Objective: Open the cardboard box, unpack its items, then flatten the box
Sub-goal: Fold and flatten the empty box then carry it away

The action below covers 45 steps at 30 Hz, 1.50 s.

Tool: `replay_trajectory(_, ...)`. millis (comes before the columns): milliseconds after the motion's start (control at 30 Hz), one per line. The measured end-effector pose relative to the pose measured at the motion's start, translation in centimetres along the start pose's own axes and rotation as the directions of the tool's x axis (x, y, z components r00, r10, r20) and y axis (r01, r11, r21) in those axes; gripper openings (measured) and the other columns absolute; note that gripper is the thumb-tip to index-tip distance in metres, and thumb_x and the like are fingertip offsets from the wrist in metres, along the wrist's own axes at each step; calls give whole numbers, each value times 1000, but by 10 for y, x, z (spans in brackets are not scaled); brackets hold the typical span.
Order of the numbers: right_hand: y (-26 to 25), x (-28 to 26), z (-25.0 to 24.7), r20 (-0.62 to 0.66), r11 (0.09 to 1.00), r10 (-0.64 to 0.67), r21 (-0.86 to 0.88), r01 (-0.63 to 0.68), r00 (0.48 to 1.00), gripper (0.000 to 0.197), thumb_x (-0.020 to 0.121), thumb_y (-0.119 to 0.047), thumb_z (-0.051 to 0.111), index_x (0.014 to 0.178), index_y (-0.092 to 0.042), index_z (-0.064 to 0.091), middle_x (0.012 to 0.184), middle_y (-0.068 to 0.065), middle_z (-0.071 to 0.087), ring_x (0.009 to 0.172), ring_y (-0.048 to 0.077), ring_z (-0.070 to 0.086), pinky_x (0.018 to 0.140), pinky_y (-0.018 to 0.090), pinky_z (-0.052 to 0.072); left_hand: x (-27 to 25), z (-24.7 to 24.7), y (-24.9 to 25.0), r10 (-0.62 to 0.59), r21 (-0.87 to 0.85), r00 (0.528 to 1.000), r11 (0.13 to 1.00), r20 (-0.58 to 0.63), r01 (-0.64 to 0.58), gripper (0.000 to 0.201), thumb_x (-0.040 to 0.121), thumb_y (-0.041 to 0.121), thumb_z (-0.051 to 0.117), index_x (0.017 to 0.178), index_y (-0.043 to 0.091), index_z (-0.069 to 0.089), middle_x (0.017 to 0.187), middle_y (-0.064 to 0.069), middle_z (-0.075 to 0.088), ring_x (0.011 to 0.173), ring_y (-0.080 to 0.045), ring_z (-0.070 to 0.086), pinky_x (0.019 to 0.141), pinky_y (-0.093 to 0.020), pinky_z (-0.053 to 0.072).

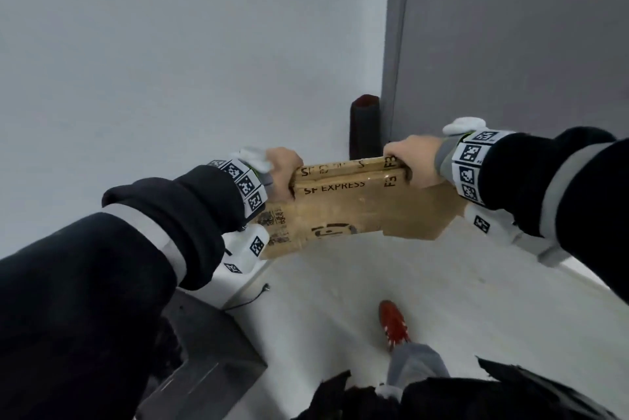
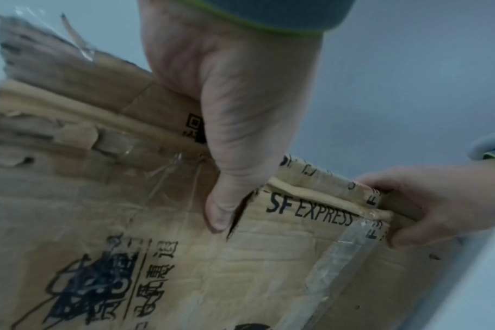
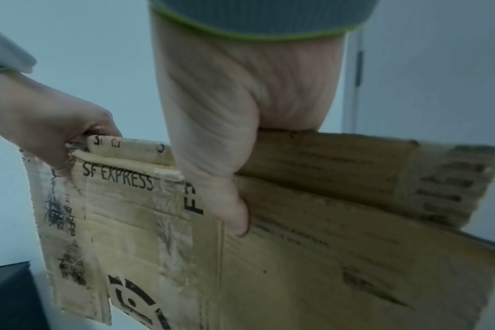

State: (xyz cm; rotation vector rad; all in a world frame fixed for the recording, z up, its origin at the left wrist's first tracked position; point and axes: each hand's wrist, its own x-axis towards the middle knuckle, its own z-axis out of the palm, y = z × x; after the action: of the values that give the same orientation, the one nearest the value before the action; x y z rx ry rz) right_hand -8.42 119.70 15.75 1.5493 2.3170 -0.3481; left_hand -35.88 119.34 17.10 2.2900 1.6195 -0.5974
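A flattened brown cardboard box (image 1: 343,212) printed "SF EXPRESS" hangs in the air in front of a white wall, its panels pressed together. My left hand (image 1: 282,174) grips its top edge at the left, thumb (image 2: 218,214) on the near face and fingers behind. My right hand (image 1: 408,161) grips the same top edge at the right, thumb (image 3: 235,214) pressed on the near panel. Worn clear tape (image 2: 336,256) runs down the box (image 2: 156,256). In the right wrist view the box (image 3: 297,256) shows loose flaps at its right end. No unpacked items are in view.
A dark cylinder (image 1: 366,128) stands against the wall by a grey door (image 1: 510,45). A dark grey block (image 1: 211,361) sits low at the left with a thin cable (image 1: 252,297) beside it. My red shoe (image 1: 394,324) is on the pale floor.
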Motion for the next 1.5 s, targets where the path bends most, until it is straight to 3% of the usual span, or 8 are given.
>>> replay_trajectory(167,-10,121,-36,-67,975,-170,-156,158,983,33,78,-19,65,108,-25,52,93,-2,57,77,21,57,63,30,44,28,-8,-67,-211,-114,977,971,19,212,19,82,30,76,94,18,67,86,3,72,69,-13,66,50,-17,47)
replay_trajectory(333,-16,194,-53,-75,941,-323,-130,312,944,32,82,-26,65,113,-26,57,101,-2,63,89,23,61,72,31,47,48,-4,-112,-408,-130,913,905,4,405,16,82,27,70,82,27,54,82,4,64,68,-15,58,64,-27,45)
replay_trajectory(533,-76,280,-60,-53,856,-506,-155,493,861,42,86,-27,65,126,-29,53,116,-1,63,101,26,62,74,31,43,36,36,-169,-558,-207,829,808,30,552,21,84,34,71,94,21,57,87,-1,65,75,-23,59,66,-32,48)
replay_trajectory(733,-152,342,-49,-10,796,-595,-146,587,804,29,83,-26,63,110,-32,53,108,-7,62,92,24,63,71,33,46,25,80,-239,-640,-173,767,750,57,638,14,89,12,60,102,17,59,93,0,65,78,-23,54,67,-30,41)
replay_trajectory(967,-223,418,17,30,781,-598,-205,590,801,25,80,-16,63,101,-26,52,102,-4,57,90,26,58,65,31,37,62,181,-309,-674,-240,736,705,66,667,19,88,14,54,103,23,63,103,-2,69,92,-26,63,74,-31,47)
replay_trajectory(1167,-266,483,98,60,739,-636,-238,630,769,34,78,-10,61,109,-24,54,111,-2,59,102,26,57,66,29,30,95,270,-344,-674,-292,704,643,222,708,22,85,5,55,101,19,54,102,-6,66,94,-29,63,78,-36,52)
replay_trajectory(1333,-292,539,175,62,712,-678,-192,676,732,31,74,-10,60,99,-25,51,104,0,60,97,27,56,72,35,47,131,349,-365,-710,-279,653,592,263,756,27,83,3,57,103,18,49,99,-5,63,86,-29,59,76,-37,52)
replay_trajectory(1500,-312,579,246,62,688,-706,-173,705,705,29,76,-15,62,102,-26,54,106,-2,61,101,26,59,80,37,50,155,419,-377,-751,-201,626,594,209,779,26,83,7,60,96,23,44,92,-2,64,85,-29,62,74,-33,39)
